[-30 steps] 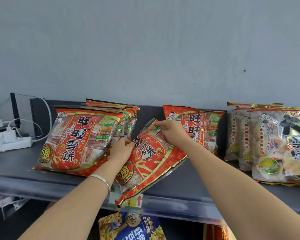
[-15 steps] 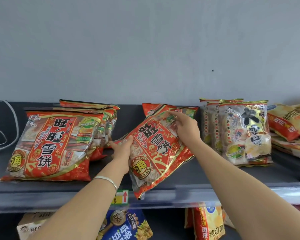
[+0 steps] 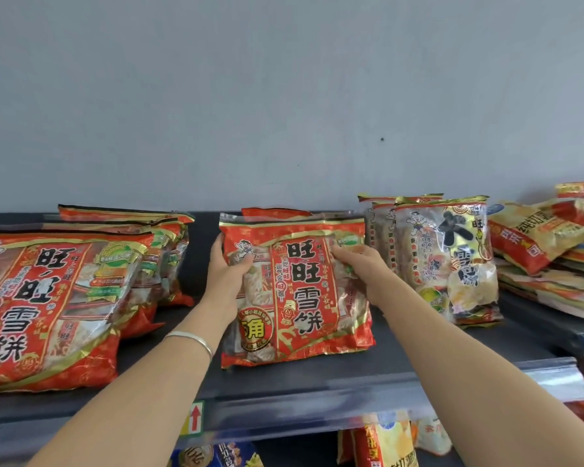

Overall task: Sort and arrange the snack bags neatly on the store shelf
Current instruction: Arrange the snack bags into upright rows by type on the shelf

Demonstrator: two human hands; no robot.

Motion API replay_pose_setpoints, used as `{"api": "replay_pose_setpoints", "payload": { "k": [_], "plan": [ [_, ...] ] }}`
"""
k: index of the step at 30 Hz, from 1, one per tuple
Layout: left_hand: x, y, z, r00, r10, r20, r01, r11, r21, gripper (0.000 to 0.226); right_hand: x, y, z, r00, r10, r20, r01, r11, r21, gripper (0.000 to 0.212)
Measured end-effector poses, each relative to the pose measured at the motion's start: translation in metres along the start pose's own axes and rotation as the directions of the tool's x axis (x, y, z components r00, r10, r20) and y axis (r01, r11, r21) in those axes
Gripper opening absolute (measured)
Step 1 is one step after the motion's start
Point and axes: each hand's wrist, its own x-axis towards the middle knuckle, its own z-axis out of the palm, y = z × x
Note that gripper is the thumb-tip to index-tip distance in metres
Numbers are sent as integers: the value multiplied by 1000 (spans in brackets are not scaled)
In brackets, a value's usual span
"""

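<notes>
A red rice-cracker bag point(image 3: 304, 291) stands nearly upright in the middle of the dark shelf point(image 3: 368, 372), in front of another red bag point(image 3: 273, 212) whose top peeks out behind it. My left hand point(image 3: 226, 274) grips the front bag's left edge, thumb across its face. My right hand point(image 3: 358, 264) holds its upper right part, fingers curled on the front. A row of the same red bags point(image 3: 58, 305) leans at the left. Yellow-topped bags point(image 3: 452, 257) stand upright just right of the held bag.
A loose heap of orange and yellow bags point(image 3: 553, 251) lies at the far right of the shelf. A price tag with a red arrow point(image 3: 194, 419) sits on the shelf's front rail. More snack bags point(image 3: 385, 443) show on the shelf below. The grey wall point(image 3: 284, 96) rises behind.
The bag was tilted and lying half off the shelf front; both hands turned it upright and set it square in the middle, in front of the rear red bag. The view shifted right.
</notes>
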Motion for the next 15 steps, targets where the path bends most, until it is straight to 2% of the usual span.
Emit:
{"api": "replay_pose_setpoints", "payload": {
  "k": [2, 4, 6, 8, 10, 13, 15],
  "plan": [
    [12, -1, 11, 999, 44, 3, -44, 997, 57, 57, 12, 0, -2, 991, -130, -41, 132, 991, 29, 35],
    [23, -3, 21, 997, 81, -4, -79, 986, 147, 63, 24, 1, -5, 978, -193, -77, 194, 981, 8, 41],
    [35, -10, 26, 997, 40, -59, -22, 961, 276, 80, 39, 8, -8, 986, -146, -86, 145, 989, -10, 71],
    [38, -23, 27, 993, -68, -98, 100, 923, 371, 96, 53, 19, -12, 994, -54, -100, 49, 997, -52, 96],
    [36, -42, 27, 988, -157, -11, 152, 935, 321, 106, 64, 32, -14, 998, 6, -68, -10, 998, -62, 93],
    [37, -60, 29, 991, -135, 8, 128, 959, 254, 86, 74, 43, -14, 999, 34, 3, -34, 999, -17, 64],
    [43, -63, 29, 993, -115, -41, 121, 968, 221, 76, 82, 42, -15, 999, 15, 40, -15, 1000, -2, 60]
  ]
}}
